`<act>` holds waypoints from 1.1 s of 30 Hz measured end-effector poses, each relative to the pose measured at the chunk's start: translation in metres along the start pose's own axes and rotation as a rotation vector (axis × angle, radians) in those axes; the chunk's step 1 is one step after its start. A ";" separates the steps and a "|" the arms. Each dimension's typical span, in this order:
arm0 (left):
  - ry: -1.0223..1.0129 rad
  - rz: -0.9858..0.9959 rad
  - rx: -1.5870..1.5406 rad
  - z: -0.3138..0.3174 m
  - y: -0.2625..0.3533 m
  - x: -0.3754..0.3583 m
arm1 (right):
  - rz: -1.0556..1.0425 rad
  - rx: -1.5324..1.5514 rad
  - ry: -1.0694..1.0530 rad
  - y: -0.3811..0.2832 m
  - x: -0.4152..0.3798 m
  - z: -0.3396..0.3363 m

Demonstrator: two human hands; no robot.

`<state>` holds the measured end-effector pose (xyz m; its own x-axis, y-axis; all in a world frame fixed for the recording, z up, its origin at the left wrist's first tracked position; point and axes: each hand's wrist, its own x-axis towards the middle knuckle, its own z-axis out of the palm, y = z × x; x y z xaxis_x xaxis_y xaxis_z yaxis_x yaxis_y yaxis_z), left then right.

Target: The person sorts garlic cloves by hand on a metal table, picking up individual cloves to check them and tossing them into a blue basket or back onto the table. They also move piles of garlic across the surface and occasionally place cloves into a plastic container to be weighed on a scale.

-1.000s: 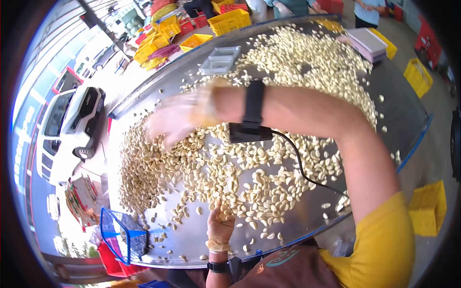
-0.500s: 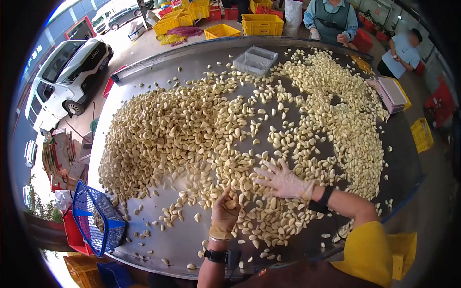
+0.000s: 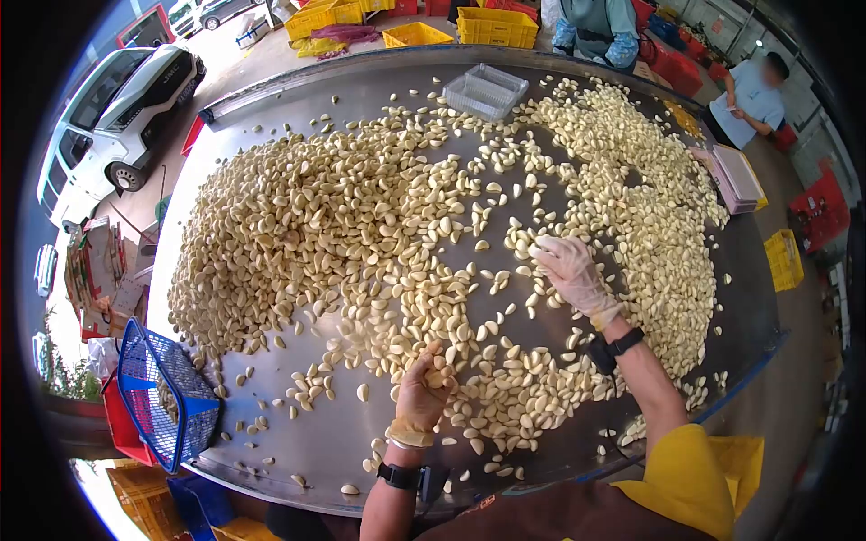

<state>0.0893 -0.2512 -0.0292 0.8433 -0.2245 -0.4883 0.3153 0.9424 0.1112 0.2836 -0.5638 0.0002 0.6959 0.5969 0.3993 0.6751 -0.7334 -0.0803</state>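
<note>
Peeled garlic cloves [image 3: 298,207] lie in heaps and loose scatters over a metal table [image 3: 262,388]. My left hand [image 3: 422,393], in a thin glove, is low over the near middle of the table. Its fingers are curled around a few cloves, partly hidden by the hand. Farther away and to the right, my gloved right hand [image 3: 574,278] reaches over cloves at the left side of the right-hand heap [image 3: 667,234]. Its fingers are stretched out close together and slightly bent, with the tips against cloves. I see no clove gripped in it.
A clear plastic box [image 3: 485,93] sits at the table's far side. At the near left corner a blue basket [image 3: 171,397] leans over the edge. A pink-and-white container [image 3: 732,178] is at the right edge. Two people [image 3: 595,32] are beyond the table, near yellow crates [image 3: 496,27].
My right hand has moved away from me and rightward, its spread fingers drawn together. Bare metal shows where it was among cloves. My left hand stays nearly in place, still curled. The view has shifted slightly.
</note>
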 end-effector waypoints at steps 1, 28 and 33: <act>0.003 0.013 0.001 0.003 0.002 -0.002 | -0.097 -0.036 0.046 -0.007 0.030 0.017; 0.060 0.082 0.199 0.011 0.010 -0.008 | 0.171 0.110 -0.038 -0.037 0.072 0.054; -0.001 -0.012 0.179 0.018 0.005 -0.011 | 0.090 0.173 0.051 -0.067 0.075 0.059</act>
<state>0.0894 -0.2480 -0.0075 0.8395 -0.2358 -0.4896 0.3977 0.8805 0.2578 0.3055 -0.4507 -0.0181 0.7449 0.5113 0.4286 0.6460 -0.7133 -0.2717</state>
